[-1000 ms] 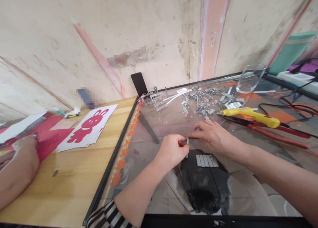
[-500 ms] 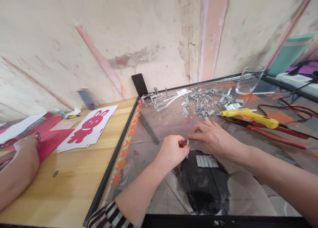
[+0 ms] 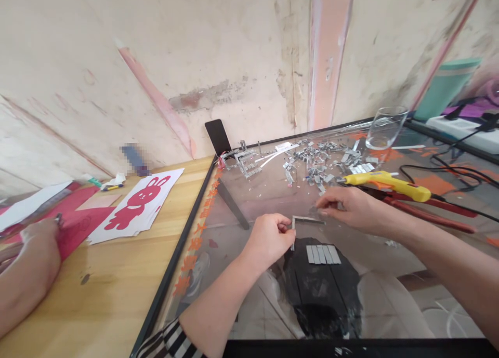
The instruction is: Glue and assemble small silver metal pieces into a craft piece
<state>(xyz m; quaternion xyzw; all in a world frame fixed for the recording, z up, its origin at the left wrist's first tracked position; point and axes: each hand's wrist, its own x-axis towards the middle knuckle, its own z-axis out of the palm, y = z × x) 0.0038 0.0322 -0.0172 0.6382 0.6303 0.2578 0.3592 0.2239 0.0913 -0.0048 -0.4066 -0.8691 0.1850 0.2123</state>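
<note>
My left hand [image 3: 268,238] is closed in a pinch on the corner of a thin L-shaped metal strip [image 3: 306,220] just above the glass tabletop [image 3: 249,275]. My right hand [image 3: 353,208] rests at the strip's far right end, fingers curled with the tips pressed on it. Just below the strip lies a short row of flat metal pieces [image 3: 323,254] on the glass.
A yellow glue gun [image 3: 385,184] and red-handled pliers [image 3: 424,215] lie right of my right hand. A heap of metal scraps [image 3: 319,163], a drinking glass [image 3: 385,128] and a phone [image 3: 218,136] sit at the back. Another person's hand [image 3: 35,241] works on red paper beside a rabbit cut-out [image 3: 136,204].
My right hand has slid to the right, away from my left hand, uncovering the horizontal arm of the strip. My left hand has kept its pinch in place.
</note>
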